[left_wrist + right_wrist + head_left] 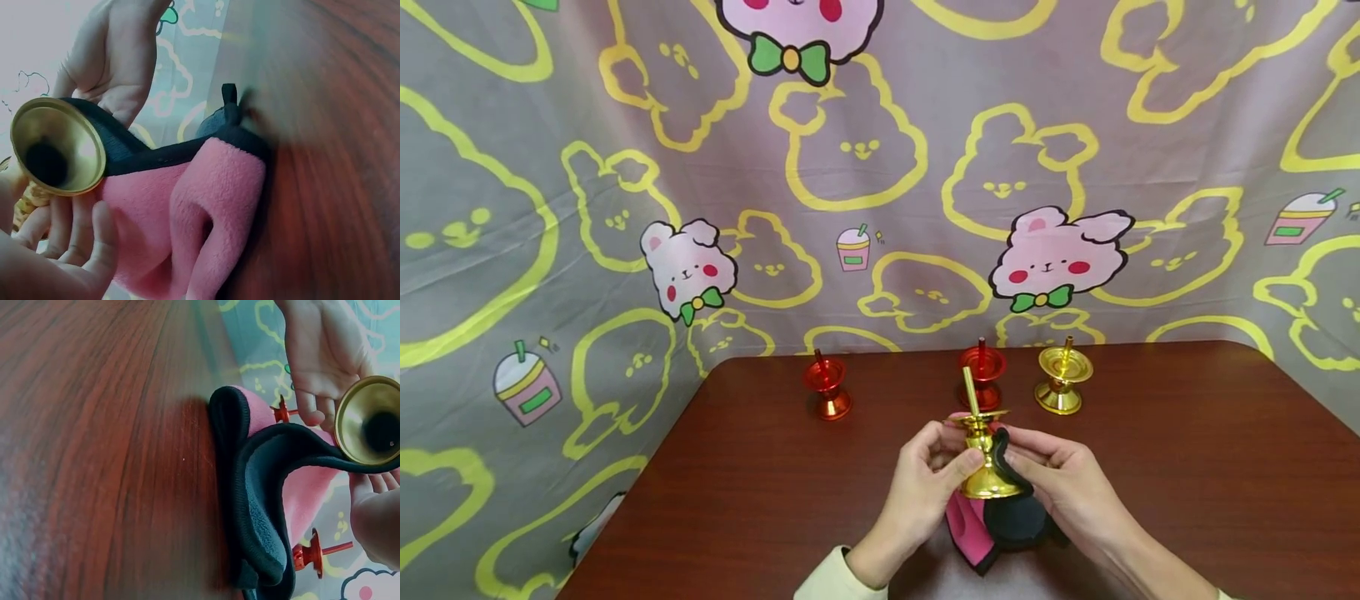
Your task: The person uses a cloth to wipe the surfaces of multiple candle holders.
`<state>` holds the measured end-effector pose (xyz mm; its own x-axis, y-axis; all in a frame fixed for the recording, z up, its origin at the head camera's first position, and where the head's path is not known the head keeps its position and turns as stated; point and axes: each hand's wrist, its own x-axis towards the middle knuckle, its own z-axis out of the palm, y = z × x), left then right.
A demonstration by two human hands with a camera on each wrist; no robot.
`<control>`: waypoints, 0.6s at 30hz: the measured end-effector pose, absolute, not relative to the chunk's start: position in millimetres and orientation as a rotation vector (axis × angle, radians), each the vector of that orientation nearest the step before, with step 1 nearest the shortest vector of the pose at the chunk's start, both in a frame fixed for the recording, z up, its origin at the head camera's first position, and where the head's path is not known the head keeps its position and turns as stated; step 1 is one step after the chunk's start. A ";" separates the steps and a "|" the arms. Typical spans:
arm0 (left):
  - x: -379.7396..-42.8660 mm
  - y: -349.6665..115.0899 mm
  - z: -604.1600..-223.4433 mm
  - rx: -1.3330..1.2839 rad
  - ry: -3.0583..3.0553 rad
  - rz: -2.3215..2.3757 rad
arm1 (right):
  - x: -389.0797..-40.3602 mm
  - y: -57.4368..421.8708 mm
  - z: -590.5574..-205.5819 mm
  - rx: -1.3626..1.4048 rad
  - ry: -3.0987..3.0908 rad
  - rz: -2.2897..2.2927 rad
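Upright over the table, a gold candle holder [990,482] with a thin rod on top is tipped slightly. My left hand [916,479] holds its stem, thumb in front. A pink cloth with dark backing and black edging [970,529] hangs down from it to the tabletop. My right hand [1078,487] pinches the cloth's black edge against the holder's right side. The hollow base [59,147] faces the left wrist camera, and folds of the cloth [265,506] show in the right wrist view. Some fingers of both hands are hidden behind the holder.
At the back of the brown wooden table [737,500] stand a red candle holder [826,385] on the left, another red one [983,363] right behind my hands, and a second gold one [1063,379] beside it. A patterned curtain [910,283] hangs behind the table.
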<state>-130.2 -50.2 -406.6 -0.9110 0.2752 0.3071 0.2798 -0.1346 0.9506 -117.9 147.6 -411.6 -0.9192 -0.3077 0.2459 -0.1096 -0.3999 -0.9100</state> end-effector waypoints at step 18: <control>-126.4 -46.7 -396.6 -0.523 -2.129 -2.125 | -107.0 132.0 -394.7 -0.495 2.343 -2.289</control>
